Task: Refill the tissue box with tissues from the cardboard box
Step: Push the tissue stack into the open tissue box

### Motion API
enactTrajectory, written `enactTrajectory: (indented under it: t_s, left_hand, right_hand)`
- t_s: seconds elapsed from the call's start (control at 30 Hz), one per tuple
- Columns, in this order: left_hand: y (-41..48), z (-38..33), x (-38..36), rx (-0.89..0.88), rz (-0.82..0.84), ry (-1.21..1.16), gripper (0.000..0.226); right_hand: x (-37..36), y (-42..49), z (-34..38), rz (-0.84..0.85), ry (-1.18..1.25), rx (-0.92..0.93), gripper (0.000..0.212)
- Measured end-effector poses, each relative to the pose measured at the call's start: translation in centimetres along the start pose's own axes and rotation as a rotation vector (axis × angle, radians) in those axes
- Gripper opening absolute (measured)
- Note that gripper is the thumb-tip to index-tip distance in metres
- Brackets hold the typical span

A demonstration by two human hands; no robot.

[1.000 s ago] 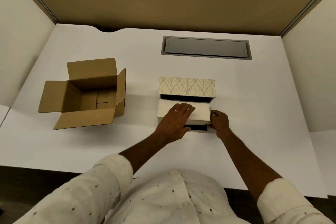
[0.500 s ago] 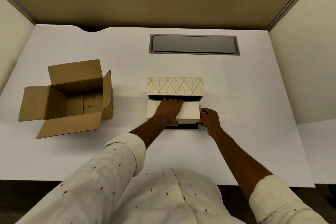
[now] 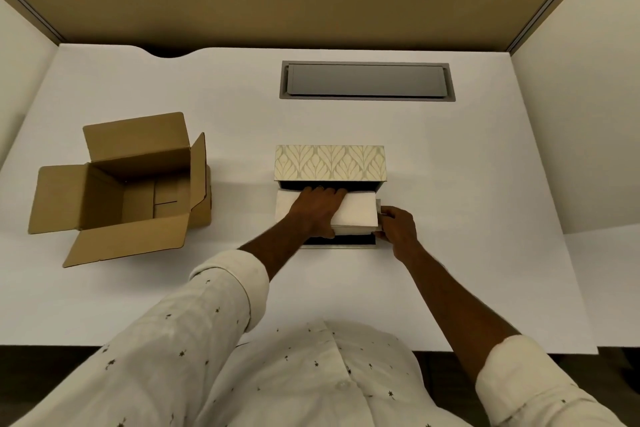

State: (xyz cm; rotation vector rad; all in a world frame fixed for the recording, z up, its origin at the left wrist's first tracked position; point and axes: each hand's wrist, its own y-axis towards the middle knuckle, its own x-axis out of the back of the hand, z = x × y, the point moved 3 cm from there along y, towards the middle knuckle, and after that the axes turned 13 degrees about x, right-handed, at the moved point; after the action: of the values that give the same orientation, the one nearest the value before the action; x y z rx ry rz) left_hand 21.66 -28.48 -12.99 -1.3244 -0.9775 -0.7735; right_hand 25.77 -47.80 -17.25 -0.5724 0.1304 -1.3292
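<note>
The stack of tissues [image 3: 353, 217] sits partly inside the open tissue box [image 3: 329, 163], which lies near the middle of the white bench [image 3: 450, 184] with its patterned lid raised at the far side. The left hand [image 3: 317, 210] lies flat on top of the stack, palm down and fingers spread toward the far edge, pressing rather than clenching; its grip is open against the paper. The right hand [image 3: 398, 225] pinches the right end of the stack and the box wall there, fingers curled closed on that corner. The cardboard box [image 3: 121, 184] stands well apart to the left, flaps open, and looks empty from this angle. Judging by how things lie, the stack is being seated in the box and has yet to sink fully below the rim. Tissues like these are light, soft and springy: the pile will likely puff up and fan at the edges if squeezed at one spot, and loose top sheets slide easily. The better hold is broad, flat pressure across the top with support at the short ends, keeping the sheets square. The box wall is thin card and may bow if pushed hard.
</note>
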Motion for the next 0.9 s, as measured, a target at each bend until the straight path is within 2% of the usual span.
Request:
enactTrajectory:
  t_s: [0.1, 0.33, 0.53, 0.9]
  left_hand:
    - [0.1, 0.1, 0.3, 0.0, 0.01, -0.026, 0.105]
    - [0.2, 0.8, 0.6, 0.01, 0.018, -0.042, 0.102]
    - [0.1, 0.7, 0.5, 0.0, 0.016, -0.027, 0.101]
    - [-0.5, 1.4, 1.0, 0.004, 0.003, -0.012, 0.105]
  right_hand:
    - [0.0, 0.0, 0.0, 0.001, 0.013, 0.002, 0.028]
    - [0.2, -0.3, -0.3, 0.005, 0.079, -0.003, 0.02]
    - [0.7, -0.7, -0.9, 0.005, 0.072, 0.03, 0.034]
    - [3.1, -0.5, -1.4, -0.044, 0.102, 0.041, 0.039]
